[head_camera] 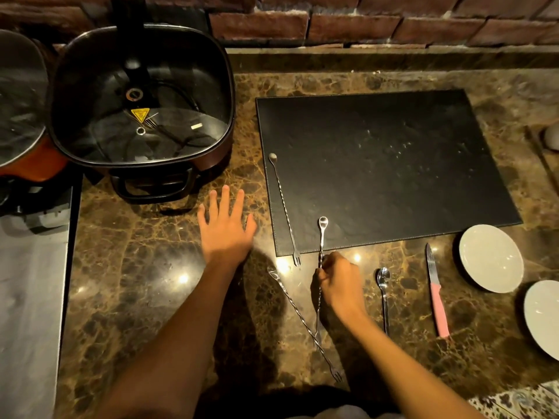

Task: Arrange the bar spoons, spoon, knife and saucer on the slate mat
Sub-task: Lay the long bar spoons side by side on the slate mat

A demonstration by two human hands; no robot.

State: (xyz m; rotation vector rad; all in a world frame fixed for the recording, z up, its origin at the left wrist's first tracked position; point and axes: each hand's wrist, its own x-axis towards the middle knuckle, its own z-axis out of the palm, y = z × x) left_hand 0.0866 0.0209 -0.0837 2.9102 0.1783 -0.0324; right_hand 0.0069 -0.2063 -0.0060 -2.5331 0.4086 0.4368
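now i'm pinching the second bar spoon (321, 252) in my right hand (340, 282), its bowl just over the slate mat's (393, 164) near edge; i'm aiming to lay it parallel beside the first bar spoon (284, 207). my left hand (225, 228) is lying open and empty on the counter (151, 282). most of the mat is lying bare; the third bar spoon (302, 322), spoon (383, 294), knife (435, 294) and saucer (491, 257) are waiting off it.

both forearms are bare to the frame's edge, and the hands (225, 225) wear no gloves.
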